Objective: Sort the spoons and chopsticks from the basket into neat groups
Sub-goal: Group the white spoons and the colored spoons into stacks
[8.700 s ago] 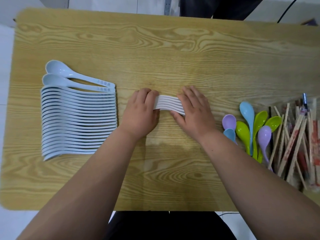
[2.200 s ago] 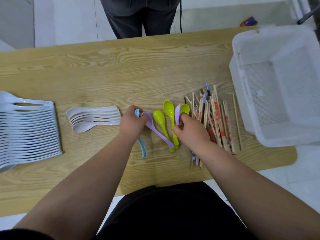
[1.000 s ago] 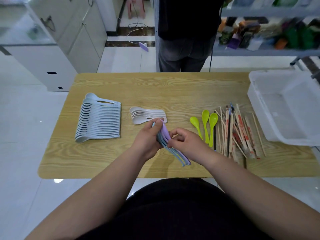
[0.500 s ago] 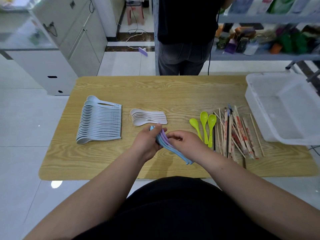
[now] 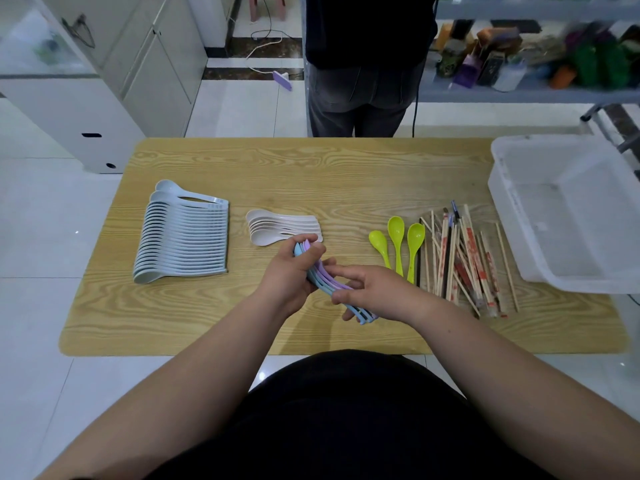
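Observation:
My left hand (image 5: 289, 277) grips the bowl end of a small stack of blue and purple spoons (image 5: 323, 279) above the table's near middle. My right hand (image 5: 372, 292) curls round the handles of the same stack. A long row of pale blue spoons (image 5: 183, 237) lies at the left. A short stack of white spoons (image 5: 280, 226) lies beside it. Three green spoons (image 5: 398, 244) lie to the right, next to a loose pile of chopsticks (image 5: 460, 258). The white basket (image 5: 568, 216) stands at the far right.
The wooden table (image 5: 311, 171) has bare surface along its far half. A person in dark trousers (image 5: 360, 64) stands at the far edge. White cabinets stand at the back left and a cluttered shelf (image 5: 540, 64) at the back right.
Both hands have kept hold of the blue and purple spoon stack and shifted slightly, with the right hand sliding along the handles. The view has tilted a little.

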`<control>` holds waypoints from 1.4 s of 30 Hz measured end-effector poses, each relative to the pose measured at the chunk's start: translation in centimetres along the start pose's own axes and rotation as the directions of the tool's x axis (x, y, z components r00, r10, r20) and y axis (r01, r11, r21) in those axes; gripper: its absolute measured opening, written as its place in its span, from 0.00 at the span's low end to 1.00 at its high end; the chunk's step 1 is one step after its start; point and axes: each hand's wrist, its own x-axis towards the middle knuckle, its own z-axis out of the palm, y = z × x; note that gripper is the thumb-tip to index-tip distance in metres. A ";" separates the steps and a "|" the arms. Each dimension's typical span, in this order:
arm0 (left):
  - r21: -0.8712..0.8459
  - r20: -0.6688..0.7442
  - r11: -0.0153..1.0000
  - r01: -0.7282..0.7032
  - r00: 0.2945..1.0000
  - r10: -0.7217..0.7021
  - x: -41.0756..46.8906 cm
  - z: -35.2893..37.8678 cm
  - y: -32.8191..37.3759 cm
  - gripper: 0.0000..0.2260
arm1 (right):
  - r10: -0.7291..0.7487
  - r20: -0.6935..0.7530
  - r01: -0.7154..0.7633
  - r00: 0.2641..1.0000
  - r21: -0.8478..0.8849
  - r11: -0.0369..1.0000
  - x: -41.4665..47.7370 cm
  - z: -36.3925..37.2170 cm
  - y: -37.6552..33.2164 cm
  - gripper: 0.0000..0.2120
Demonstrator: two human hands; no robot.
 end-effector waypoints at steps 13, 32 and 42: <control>-0.113 -0.197 0.992 0.053 0.978 -0.075 3.6 4.4 -0.7 0.11 | 0.151 0.122 -0.175 0.981 0.224 0.959 2.0 -3.9 3.5 0.07; 0.901 0.061 0.418 -0.116 0.988 0.141 15.8 7.2 0.1 0.11 | -0.040 -0.035 -0.008 0.999 -0.853 0.522 11.7 -18.2 5.1 0.18; 0.934 0.344 -0.197 -0.296 0.895 0.283 23.2 6.8 -2.3 0.17 | -0.207 -0.153 -0.023 0.966 -0.852 0.523 18.6 -21.3 7.0 0.16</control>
